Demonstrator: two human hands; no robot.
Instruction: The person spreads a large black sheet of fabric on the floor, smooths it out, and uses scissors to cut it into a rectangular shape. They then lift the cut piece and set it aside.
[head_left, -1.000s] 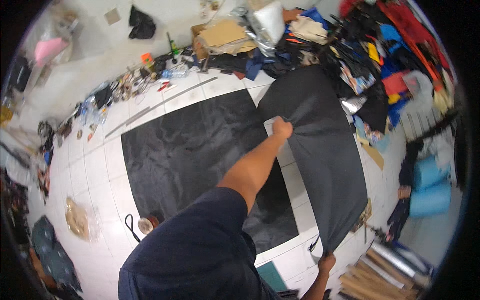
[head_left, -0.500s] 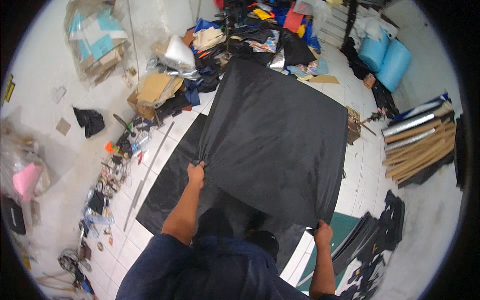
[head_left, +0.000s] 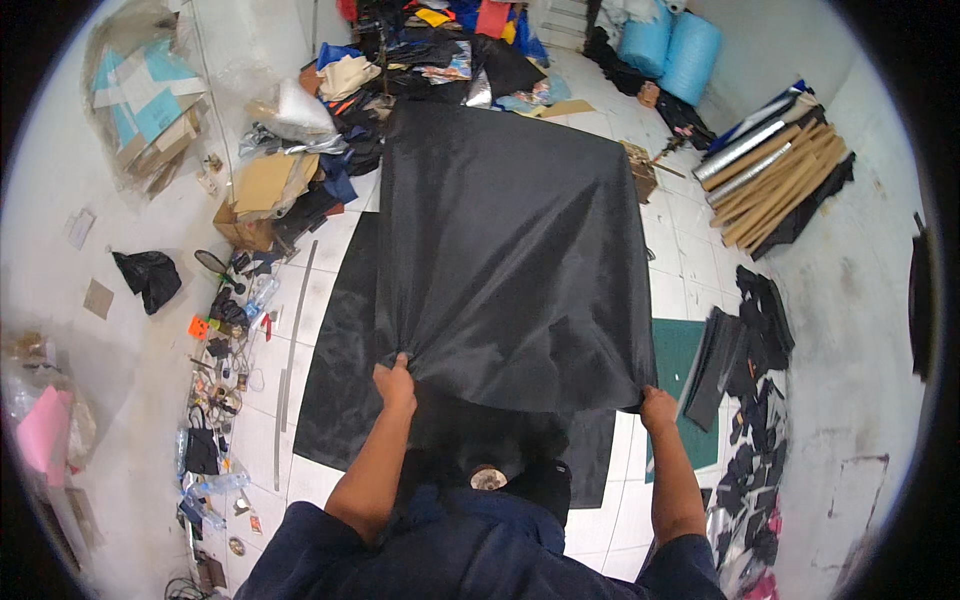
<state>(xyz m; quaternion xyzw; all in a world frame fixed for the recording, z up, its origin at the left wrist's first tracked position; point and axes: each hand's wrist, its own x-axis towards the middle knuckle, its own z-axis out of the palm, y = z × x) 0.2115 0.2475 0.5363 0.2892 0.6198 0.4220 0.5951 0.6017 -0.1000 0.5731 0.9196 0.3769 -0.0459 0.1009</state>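
A large sheet of black fabric (head_left: 510,230) stretches out in front of me, its near edge raised between my two hands. My left hand (head_left: 394,384) is closed round the near left corner, where the cloth bunches into folds. At the near right corner, my right hand (head_left: 657,408) grips the edge with its fingers wrapped over it. Creases run from both grips toward the far side. Beneath lies another black sheet (head_left: 335,370) on the floor, partly hidden by the raised one and by my body.
A green mat (head_left: 680,350) lies to the right with dark fabric strips (head_left: 716,365) on it. Cardboard tubes (head_left: 785,185) lean by the right wall, blue rolls (head_left: 690,58) behind. Small clutter (head_left: 215,400) lines the left wall; heaped materials (head_left: 440,60) fill the back.
The view has turned and shifted, so the surroundings sit further left. My right hand has come up relative to my left, levelling the fabric's near edge. Both hands keep their grip.
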